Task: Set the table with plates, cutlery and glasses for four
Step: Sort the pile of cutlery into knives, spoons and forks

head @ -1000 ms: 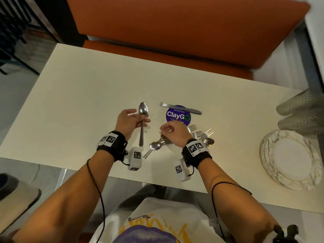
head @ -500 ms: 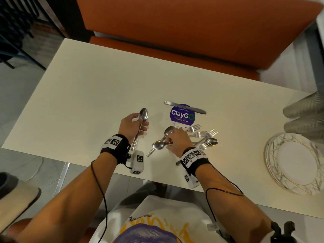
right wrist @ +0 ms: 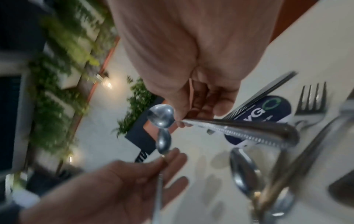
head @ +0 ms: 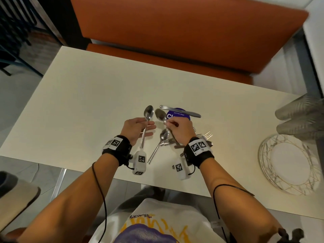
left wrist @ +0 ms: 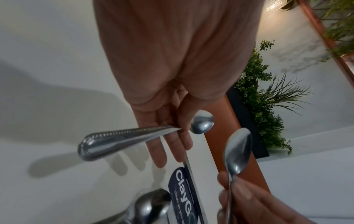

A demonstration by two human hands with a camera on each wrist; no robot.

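My left hand (head: pixel 138 128) pinches a steel spoon (head: pixel 148 113) by its neck, bowl pointing away from me; the wrist view shows that spoon (left wrist: pixel 202 123) between thumb and fingers. Right beside it my right hand (head: pixel 178 130) holds up a second spoon (head: pixel 160 115), gripped at the neck, seen as a spoon (right wrist: pixel 161 116) in its wrist view. Below lies a cutlery pile (head: pixel 166 141) with another spoon and forks (head: pixel 207 135), partly hidden by my right wrist. A knife (head: pixel 180 111) lies across a purple sticker (head: pixel 178 115). Stacked plates (head: pixel 289 163) and glasses (head: pixel 301 118) sit at the right.
The cream table (head: pixel 87 106) stretches bare to the left and far side. An orange bench seat (head: pixel 175 32) runs along the far edge. The near table edge (head: pixel 157 183) is just under my wrists. A chair corner (head: pixel 15 199) shows at bottom left.
My right hand has lifted a second spoon out of the pile and brought it up beside the one in my left hand, which has stayed in place.
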